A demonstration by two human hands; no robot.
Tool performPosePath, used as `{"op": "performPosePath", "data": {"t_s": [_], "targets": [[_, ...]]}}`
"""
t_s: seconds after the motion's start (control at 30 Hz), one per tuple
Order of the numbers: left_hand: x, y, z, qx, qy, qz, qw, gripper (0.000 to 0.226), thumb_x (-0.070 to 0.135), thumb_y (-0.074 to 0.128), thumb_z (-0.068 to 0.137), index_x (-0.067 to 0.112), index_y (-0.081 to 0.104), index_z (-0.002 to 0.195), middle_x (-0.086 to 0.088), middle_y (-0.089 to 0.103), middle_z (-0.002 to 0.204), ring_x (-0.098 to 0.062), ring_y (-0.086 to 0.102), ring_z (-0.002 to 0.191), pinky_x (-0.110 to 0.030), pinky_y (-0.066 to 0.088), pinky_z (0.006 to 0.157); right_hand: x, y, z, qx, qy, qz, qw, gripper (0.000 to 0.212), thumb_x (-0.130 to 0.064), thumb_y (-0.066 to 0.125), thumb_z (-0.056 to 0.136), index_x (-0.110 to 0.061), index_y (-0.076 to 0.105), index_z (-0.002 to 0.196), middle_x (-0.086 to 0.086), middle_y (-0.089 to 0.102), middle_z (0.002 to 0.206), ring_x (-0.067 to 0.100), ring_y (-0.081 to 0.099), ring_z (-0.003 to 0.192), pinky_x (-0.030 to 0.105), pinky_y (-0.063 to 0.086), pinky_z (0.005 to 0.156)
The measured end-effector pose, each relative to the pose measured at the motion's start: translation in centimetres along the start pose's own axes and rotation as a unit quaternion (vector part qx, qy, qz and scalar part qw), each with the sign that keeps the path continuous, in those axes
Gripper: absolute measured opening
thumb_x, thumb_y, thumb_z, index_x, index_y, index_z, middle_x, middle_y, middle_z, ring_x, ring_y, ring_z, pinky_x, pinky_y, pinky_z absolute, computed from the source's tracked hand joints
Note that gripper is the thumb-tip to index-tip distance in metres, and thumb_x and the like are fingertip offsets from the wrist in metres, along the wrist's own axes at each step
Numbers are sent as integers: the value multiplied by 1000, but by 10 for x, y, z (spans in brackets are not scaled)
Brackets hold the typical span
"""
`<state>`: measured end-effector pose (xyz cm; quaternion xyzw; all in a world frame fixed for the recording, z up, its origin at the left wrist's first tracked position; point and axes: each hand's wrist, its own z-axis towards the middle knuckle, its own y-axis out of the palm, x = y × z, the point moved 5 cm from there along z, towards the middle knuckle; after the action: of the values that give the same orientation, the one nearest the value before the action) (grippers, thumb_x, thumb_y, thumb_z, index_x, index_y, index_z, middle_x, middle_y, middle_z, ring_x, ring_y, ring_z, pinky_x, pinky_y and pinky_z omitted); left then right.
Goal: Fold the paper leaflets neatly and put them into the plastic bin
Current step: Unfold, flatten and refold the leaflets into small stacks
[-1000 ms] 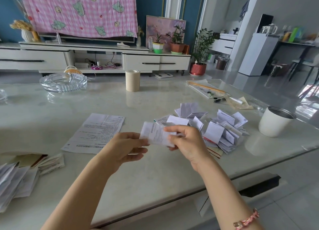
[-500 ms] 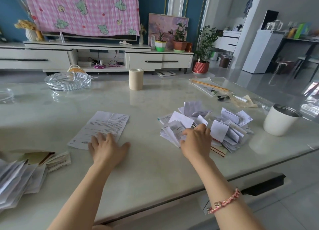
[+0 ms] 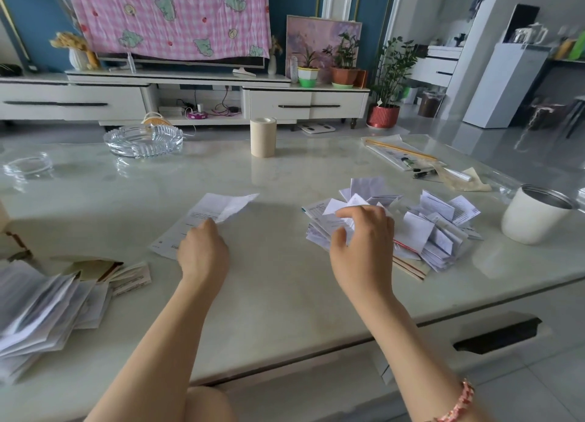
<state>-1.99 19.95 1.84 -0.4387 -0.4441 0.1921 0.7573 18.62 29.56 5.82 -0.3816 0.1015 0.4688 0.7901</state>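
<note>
Head view: left hand [image 3: 202,254] pinched an unfolded leaflet [image 3: 221,207] on the table [image 3: 285,295]; right hand [image 3: 364,247] hung with fingers loosely curled over the folded pile [image 3: 438,228], seemingly empty.

glass ashtray [image 3: 144,140]; tape roll [image 3: 263,137]; white cup [image 3: 535,214]; potted plants [image 3: 343,61]

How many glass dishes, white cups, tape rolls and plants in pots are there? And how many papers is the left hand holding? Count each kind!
Glass dishes: 2
White cup: 1
Tape roll: 1
Potted plants: 3
Leaflet pinched by the left hand: 1
Total: 8
</note>
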Motion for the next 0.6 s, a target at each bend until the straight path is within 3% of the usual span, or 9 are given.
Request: {"op": "performPosePath", "data": {"t_s": [0.07, 0.13, 0.2, 0.23, 0.3, 0.4, 0.47, 0.5, 0.6], "targets": [[1, -13, -6, 41, -31, -93, 994, 21, 1, 38, 89, -2, 56, 99, -28, 58, 97, -43, 53, 95, -35, 32, 67, -3, 7, -4, -80, 49, 82, 992, 22, 3, 55, 81, -6, 65, 98, 11, 63, 100, 24, 55, 93, 17, 31, 78], [8, -20, -12, 33, -55, -221, 973, 13, 3, 42, 88, 1, 52, 79, -21, 50, 75, -38, 47, 77, -31, 28, 56, -4, 18, -9, -173, 136, 184, 958, 20, -3, 56, 86, -8, 62, 104, 7, 63, 106, 13, 54, 89, 15, 36, 77], [24, -23, -19, -23, -57, -384, 921, 12, 7, 54, 81, 5, 49, 70, -9, 44, 65, -25, 40, 66, -23, 31, 44, -3, 26, -14, -226, 238, 269, 905, 27, -16, 62, 86, -13, 59, 113, 4, 62, 114, 11, 56, 94, 21, 43, 87], [33, -25, -23, -57, -65, -461, 883, 10, 12, 60, 74, 7, 52, 71, -7, 47, 66, -21, 41, 66, -20, 34, 48, -2, 31, -17, -246, 290, 304, 874, 36, -24, 65, 84, -16, 56, 118, 2, 61, 117, 12, 57, 100, 28, 44, 94], [47, -26, -31, -124, -80, -546, 825, 17, 19, 64, 64, 9, 58, 76, -8, 54, 75, -20, 47, 69, -27, 38, 64, 1, 37, -19, -258, 356, 370, 818, 44, -32, 67, 83, -21, 53, 123, -3, 60, 121, 14, 58, 109, 38, 44, 100], [56, -22, -37, -188, -73, -567, 799, 7, 12, 68, 76, 11, 62, 81, -9, 62, 84, -22, 55, 73, -32, 45, 71, 4, 36, -14, -207, 376, 461, 776, 40, -28, 69, 82, -20, 57, 119, -1, 66, 115, 17, 62, 106, 36, 49, 93], [59, -21, -40, -200, -49, -555, 806, 19, 18, 68, 68, 10, 64, 84, -8, 64, 84, -22, 57, 74, -32, 45, 72, 6, 30, -8, -153, 364, 478, 785, 35, -16, 68, 82, -13, 56, 116, 1, 67, 108, 20, 63, 99, 28, 50, 82], [60, -23, -40, -192, -34, -544, 816, 25, 22, 65, 63, 8, 64, 85, -7, 63, 82, -22, 56, 74, -32, 44, 72, 8, 24, -5, -118, 354, 448, 812, 38, -12, 68, 82, -13, 53, 117, -1, 63, 105, 19, 62, 97, 25, 49, 80], [60, -33, -39, -124, 14, -506, 853, 38, 25, 57, 61, -3, 61, 86, -6, 56, 75, -18, 48, 69, -27, 37, 62, 10, -1, 6, 2, 226, 234, 946, 68, -13, 71, 76, -11, 37, 135, 5, 45, 121, 23, 45, 118, 36, 38, 102]]}}
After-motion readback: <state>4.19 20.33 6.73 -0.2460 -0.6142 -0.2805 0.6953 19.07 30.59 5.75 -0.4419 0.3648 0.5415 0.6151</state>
